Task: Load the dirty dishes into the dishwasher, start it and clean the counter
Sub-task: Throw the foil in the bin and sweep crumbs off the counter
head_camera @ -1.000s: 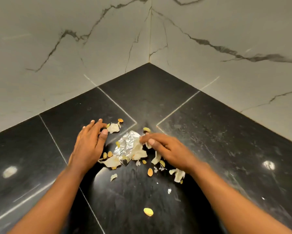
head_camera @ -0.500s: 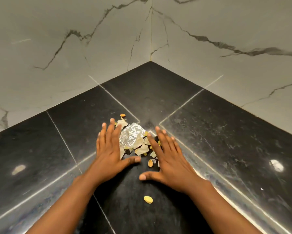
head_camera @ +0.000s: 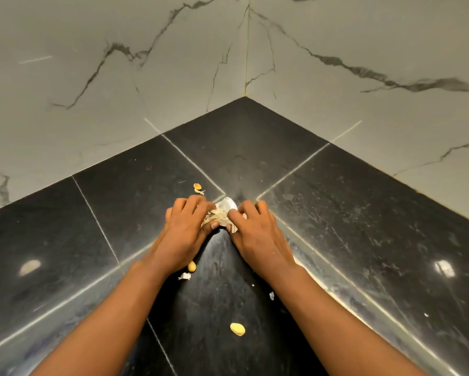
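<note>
I see both hands curled round pile of scraps (head_camera: 222,216) on black counter (head_camera: 350,226), near corner under marble wall (head_camera: 119,77). Left hand (head_camera: 186,229) grips pile from left, right hand (head_camera: 255,229) from right, thumbs pinching underneath. Crumpled foil (head_camera: 227,204) pokes out between fingertips. Loose bits lie apart: yellow piece (head_camera: 237,329) near front between forearms, another (head_camera: 191,266) by left wrist with white flake (head_camera: 185,276), orange bit (head_camera: 198,188) just beyond left fingers.

Your left hand (head_camera: 184,234) and right hand (head_camera: 257,234) went from flat and apart to curled together, bunching the foil and peel scraps (head_camera: 224,215) between them; stray bits now lie behind your wrists.
</note>
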Demonstrator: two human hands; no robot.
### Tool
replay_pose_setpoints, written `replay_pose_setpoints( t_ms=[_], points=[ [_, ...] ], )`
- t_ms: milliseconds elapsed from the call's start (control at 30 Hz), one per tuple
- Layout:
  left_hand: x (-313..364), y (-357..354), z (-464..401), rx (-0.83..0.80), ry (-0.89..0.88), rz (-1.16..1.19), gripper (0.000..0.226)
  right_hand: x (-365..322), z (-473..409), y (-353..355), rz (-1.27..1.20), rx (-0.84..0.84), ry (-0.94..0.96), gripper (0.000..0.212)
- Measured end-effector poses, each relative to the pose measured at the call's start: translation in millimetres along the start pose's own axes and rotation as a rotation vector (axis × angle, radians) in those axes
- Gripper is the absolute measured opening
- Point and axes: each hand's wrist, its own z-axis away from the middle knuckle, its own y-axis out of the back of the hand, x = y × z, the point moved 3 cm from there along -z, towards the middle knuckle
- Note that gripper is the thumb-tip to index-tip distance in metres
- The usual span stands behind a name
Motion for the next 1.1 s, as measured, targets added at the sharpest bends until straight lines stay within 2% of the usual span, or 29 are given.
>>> replay_pose_setpoints(
  t_ms=[67, 233, 333, 433, 600, 700, 767, 800, 867, 933, 1033, 1100],
  points=[
    [-1, -2, 1, 0.005, -0.002, -0.022, 0.039, -1, -2, -1, 0.030, 0.012, 0.003, 0.007],
    [3, -3, -9, -0.020, -0.011, -0.059, 0.041, -4, 0, -4, 0.117, -0.025, -0.032, 0.021],
    [8, -1, -18, -0.051, 0.011, -0.128, 0.035, -5, 1, -3, 0.140, -0.020, -0.033, 0.026],
    [6, -2, -23, -0.058, 0.021, -0.099, 0.030, -5, -1, -5, 0.144, -0.040, -0.064, 0.031],
    [9, 1, -26, -0.040, 0.069, -0.073, 0.028, -3, 0, -3, 0.098, -0.021, -0.072, 0.025],
    [1, 7, -33, 0.009, 0.225, 0.096, 0.026, -1, 2, 1, 0.076, 0.018, -0.153, 0.022],
    [-3, 17, -29, 0.153, 0.303, 0.280, 0.028, -2, 1, 4, 0.018, 0.014, -0.193, 0.011],
    [-4, 24, -24, 0.236, 0.331, 0.347, 0.030, 0, -2, 4, -0.023, -0.013, -0.220, 0.006],
    [-1, 39, -8, 0.361, 0.413, 0.428, 0.036, 6, -7, 7, -0.120, 0.007, -0.327, 0.011],
    [0, 52, 13, 0.455, 0.571, 0.534, 0.040, 17, -8, 15, -0.346, 0.109, -0.518, 0.022],
    [11, 66, 40, 0.587, 0.806, 1.005, 0.035, 22, 5, 31, -0.872, 0.286, -0.807, 0.041],
    [27, 71, 56, 0.641, 0.934, 1.261, 0.029, 15, 20, 40, -1.329, 0.340, -0.926, 0.035]
  ],
)
